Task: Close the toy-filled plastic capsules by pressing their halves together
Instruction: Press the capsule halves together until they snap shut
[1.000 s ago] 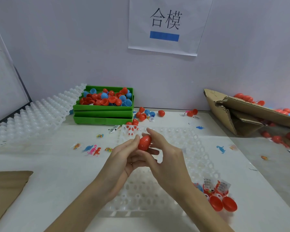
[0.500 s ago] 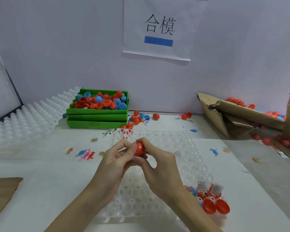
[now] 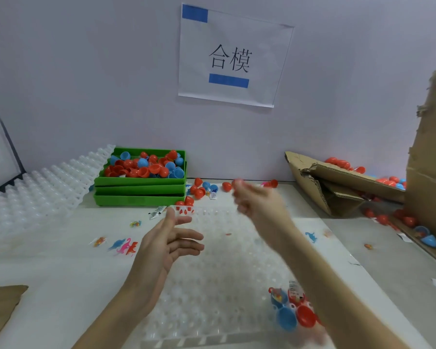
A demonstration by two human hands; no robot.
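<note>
A: Where do we stand? Our left hand (image 3: 166, 245) hangs above the white tray (image 3: 212, 273), fingers straight and apart, holding nothing.

B: And our right hand (image 3: 257, 205) is out toward the desk's far edge, blurred. Its fingers look loosely curled, but we cannot tell whether they hold anything. A red capsule (image 3: 237, 183) shows at its fingertips; in the grip or lying behind it, we cannot say.

A: The ones left to close sit at the tray's near right corner: a blue half (image 3: 286, 318) and a red half (image 3: 306, 316) lying open, with filled halves (image 3: 285, 295) just behind them.

B: More loose halves fill the green bin (image 3: 141, 181) at the far left. Closed capsules lie by the far edge and in the cardboard box (image 3: 342, 182) on the right.

A: How will they handle, do we reckon?

B: Light, thin, stiff shells, we judge. Smooth and rounded too, so they would slip or roll if we pinch them at the tip.

A: Then we cup each half round its dome, rims facing, and press straight together. Crooked, and the rim may snag or the toy gets caught.
</note>
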